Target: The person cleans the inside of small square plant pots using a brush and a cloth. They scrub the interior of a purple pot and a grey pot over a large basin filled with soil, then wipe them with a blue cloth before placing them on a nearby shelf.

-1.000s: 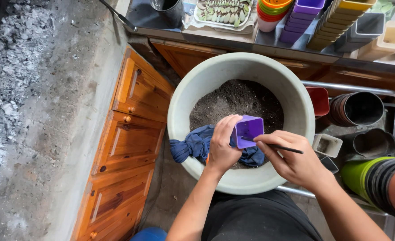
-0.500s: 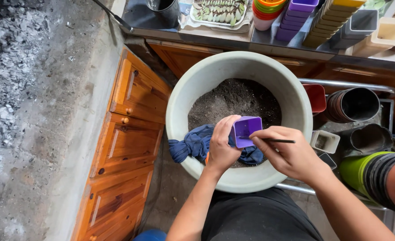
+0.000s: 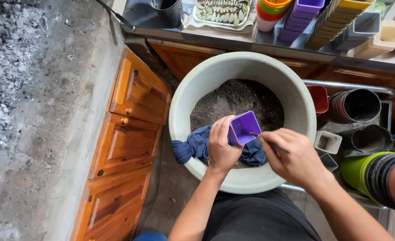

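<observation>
My left hand [image 3: 222, 146] grips a small square purple pot [image 3: 245, 127], tilted with its opening toward me, above a big pale round tub [image 3: 182, 105] of dark soil [image 3: 237, 100]. My right hand [image 3: 291, 156] holds a thin dark stick [image 3: 269, 142] whose tip reaches into the purple pot. A blue cloth [image 3: 193, 147] lies over the tub's near rim, under my left hand.
Wooden cabinet doors [image 3: 130, 129] lean at the left beside a grey concrete floor. Stacks of coloured pots [image 3: 295, 15] and a tray of succulent cuttings [image 3: 224, 11] sit on the shelf behind. Brown, green and black pots [image 3: 376, 172] crowd the right.
The purple pot has tipped a little more toward me in my left hand, and the stick's tip in my right hand has moved into its opening.
</observation>
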